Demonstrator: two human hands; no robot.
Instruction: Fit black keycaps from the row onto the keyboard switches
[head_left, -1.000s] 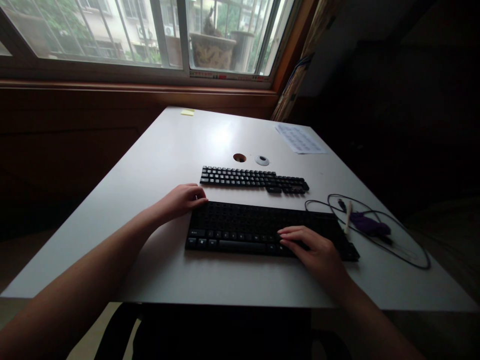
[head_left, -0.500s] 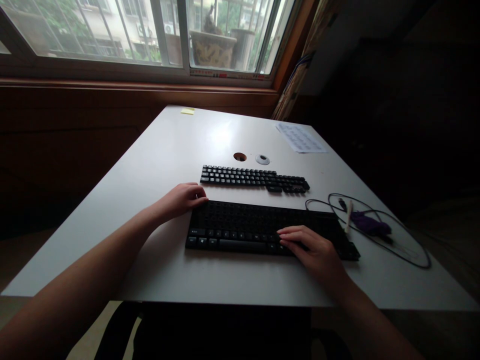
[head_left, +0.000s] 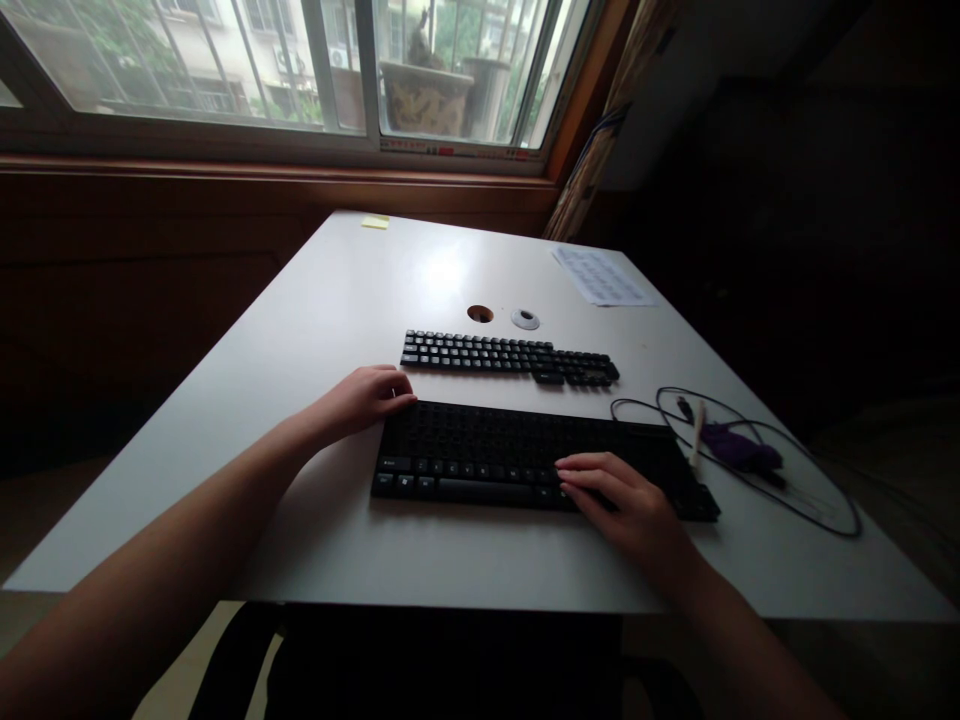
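A long, rectangular black plastic keyboard [head_left: 487,440] is lying at the lower centre of the frame on a smooth white table [head_left: 300,310]. The left hand [head_left: 373,392] is curling narrowly at its upper left corner; the right hand [head_left: 626,492] is bunching its fingertips over the 2 lower key rows. Whether either is gripping, I cannot tell. Seemingly, key-by-key work is underway, next calling for light, exact fingertip pressure. Small, blocky black keycaps [head_left: 480,352] are sitting in rows at mid-frame.

Keyboard [head_left: 480,432], keycaps [head_left: 472,353] on white table [head_left: 330,310]
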